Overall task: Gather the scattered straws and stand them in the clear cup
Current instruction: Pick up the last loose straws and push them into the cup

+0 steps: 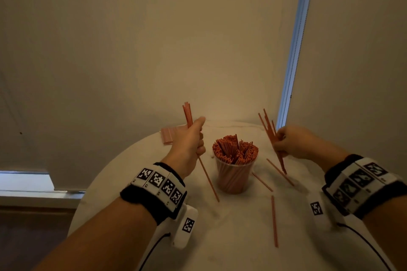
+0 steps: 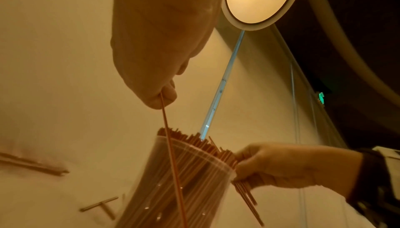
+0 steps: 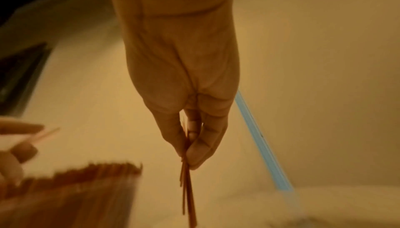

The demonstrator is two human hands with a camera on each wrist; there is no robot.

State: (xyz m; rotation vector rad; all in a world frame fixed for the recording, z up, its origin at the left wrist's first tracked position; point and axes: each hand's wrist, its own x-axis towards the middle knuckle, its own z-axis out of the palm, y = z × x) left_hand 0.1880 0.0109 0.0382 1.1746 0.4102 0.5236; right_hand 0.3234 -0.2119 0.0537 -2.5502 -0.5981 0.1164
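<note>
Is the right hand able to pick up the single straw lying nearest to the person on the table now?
Probably not at once: the right hand already grips a bunch of straws. The way to the single straw looks free, but its fingers are occupied.

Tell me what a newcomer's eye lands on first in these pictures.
First the clear cup at the middle of the round white table, packed full of upright red straws. Then the two hands beside it: the left hand grips a bundle of straws, the right hand another bundle. A few loose straws lie flat right of the cup.
</note>
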